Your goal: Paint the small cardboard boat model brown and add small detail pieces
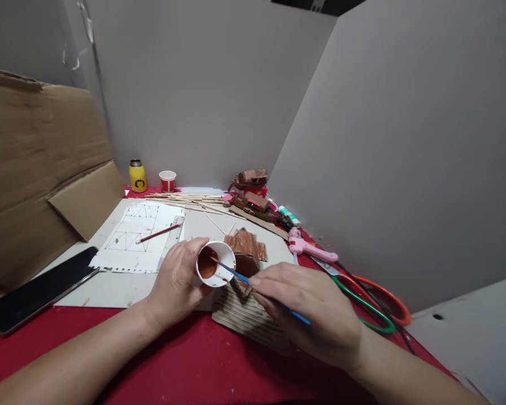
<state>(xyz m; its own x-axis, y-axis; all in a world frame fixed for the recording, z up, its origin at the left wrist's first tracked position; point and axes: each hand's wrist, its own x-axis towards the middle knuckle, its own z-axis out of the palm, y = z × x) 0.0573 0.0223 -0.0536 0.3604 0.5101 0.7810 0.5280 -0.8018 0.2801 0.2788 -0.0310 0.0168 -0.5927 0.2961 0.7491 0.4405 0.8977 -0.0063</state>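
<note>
My left hand point(175, 281) is wrapped round a small white paper cup point(216, 264) with brown paint inside, tilted toward me. My right hand point(310, 306) pinches a thin blue paintbrush point(236, 274), its tip dipped into the cup. Just behind the cup sits a small brown-painted corrugated cardboard model point(247, 250). A piece of plain corrugated cardboard point(244, 315) lies under my right hand on the red tablecloth point(185, 365).
A phone point(42, 289) lies at the left, beside a paper drawing point(137, 236) with a red pencil point(158, 233). Wooden sticks point(189, 199), a yellow bottle point(137, 176) and a red cup point(167, 180) stand behind. A pink glue gun point(310, 247) and scissors point(371, 306) lie right. Cardboard sheet point(37, 169) leans left.
</note>
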